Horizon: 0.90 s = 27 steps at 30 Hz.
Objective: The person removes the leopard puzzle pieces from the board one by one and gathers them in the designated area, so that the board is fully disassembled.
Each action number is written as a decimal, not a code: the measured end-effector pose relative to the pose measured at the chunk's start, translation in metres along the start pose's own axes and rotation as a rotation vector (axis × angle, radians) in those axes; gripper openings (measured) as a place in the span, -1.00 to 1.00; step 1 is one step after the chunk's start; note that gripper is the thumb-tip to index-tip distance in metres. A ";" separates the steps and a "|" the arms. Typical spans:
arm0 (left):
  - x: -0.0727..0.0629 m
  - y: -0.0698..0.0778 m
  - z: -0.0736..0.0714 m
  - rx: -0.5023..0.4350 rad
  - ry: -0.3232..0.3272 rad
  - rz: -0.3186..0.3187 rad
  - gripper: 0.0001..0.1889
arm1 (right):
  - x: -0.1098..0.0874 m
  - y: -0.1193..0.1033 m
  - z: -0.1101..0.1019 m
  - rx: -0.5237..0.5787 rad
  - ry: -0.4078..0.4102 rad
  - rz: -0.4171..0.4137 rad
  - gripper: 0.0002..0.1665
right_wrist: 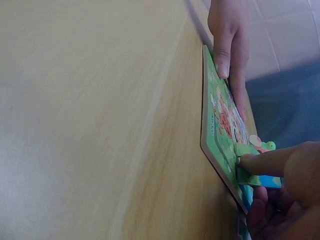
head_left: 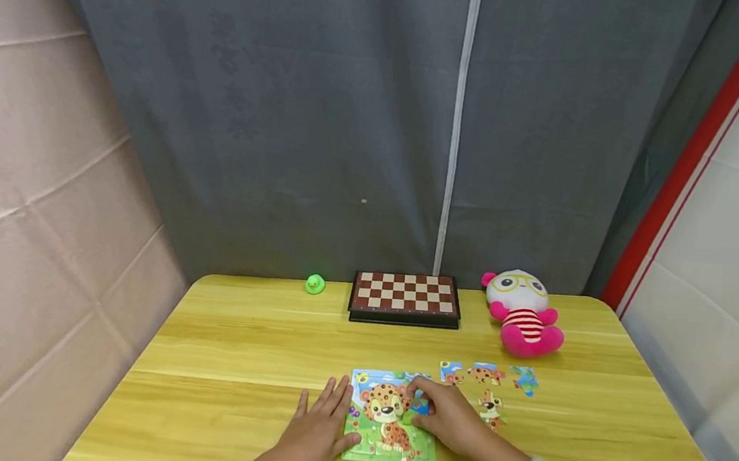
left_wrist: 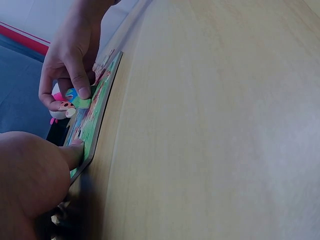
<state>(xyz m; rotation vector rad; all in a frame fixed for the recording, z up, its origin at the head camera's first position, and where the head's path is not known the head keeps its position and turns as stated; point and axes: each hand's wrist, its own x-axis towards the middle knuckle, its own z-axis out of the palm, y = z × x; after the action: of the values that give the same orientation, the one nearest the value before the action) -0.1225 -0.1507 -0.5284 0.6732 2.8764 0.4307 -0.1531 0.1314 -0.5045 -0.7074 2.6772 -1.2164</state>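
A square jigsaw puzzle (head_left: 363, 456) with a cartoon leopard lies in its tray on the table. My left hand (head_left: 313, 437) rests at its left side with the fingers straight along the edge and the thumb on the lower left of the picture. Over the right part of the puzzle, my right hand (head_left: 452, 420) pinches a green and blue puzzle piece (left_wrist: 84, 103) between thumb and fingers. In the right wrist view, that puzzle piece (right_wrist: 267, 181) is tilted, its lower end close to the puzzle surface.
To the right lie several loose puzzle pieces (head_left: 523, 380), one of them, a leopard-print piece (head_left: 491, 409), beside my right forearm. At the back stand a green toy duck (head_left: 315, 284), a folded chessboard (head_left: 406, 298) and a pink plush panda (head_left: 523, 320). A grey curtain (head_left: 284, 137) hangs behind.
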 end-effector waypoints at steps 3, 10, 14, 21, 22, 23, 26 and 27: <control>0.000 0.000 0.000 0.001 -0.002 -0.001 -0.12 | -0.001 -0.001 -0.001 0.006 -0.003 0.011 -0.67; -0.001 0.001 -0.001 -0.001 -0.002 -0.001 -0.12 | -0.002 -0.001 -0.004 0.019 -0.006 0.047 -0.74; -0.002 0.001 -0.001 -0.002 -0.007 -0.001 -0.12 | -0.004 0.001 -0.008 0.023 -0.007 0.071 -0.76; 0.000 -0.001 0.001 0.005 -0.011 0.002 -0.11 | -0.009 0.008 -0.018 0.042 0.000 0.080 -0.81; 0.000 -0.001 0.001 0.006 -0.010 0.003 -0.11 | -0.010 0.010 -0.020 0.054 0.001 0.078 -0.82; 0.000 -0.002 0.002 0.008 -0.010 0.003 -0.11 | -0.011 0.011 -0.021 0.063 0.004 0.076 -0.82; 0.001 -0.002 0.003 0.012 -0.007 0.003 -0.11 | -0.013 0.017 -0.025 0.085 0.019 0.064 -0.82; 0.001 -0.002 0.003 0.012 -0.006 0.003 -0.11 | -0.013 0.019 -0.026 0.088 0.024 0.063 -0.82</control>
<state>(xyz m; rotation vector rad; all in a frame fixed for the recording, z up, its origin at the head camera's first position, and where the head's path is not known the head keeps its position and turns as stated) -0.1235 -0.1517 -0.5319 0.6802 2.8749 0.4108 -0.1558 0.1661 -0.5016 -0.5956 2.6244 -1.3259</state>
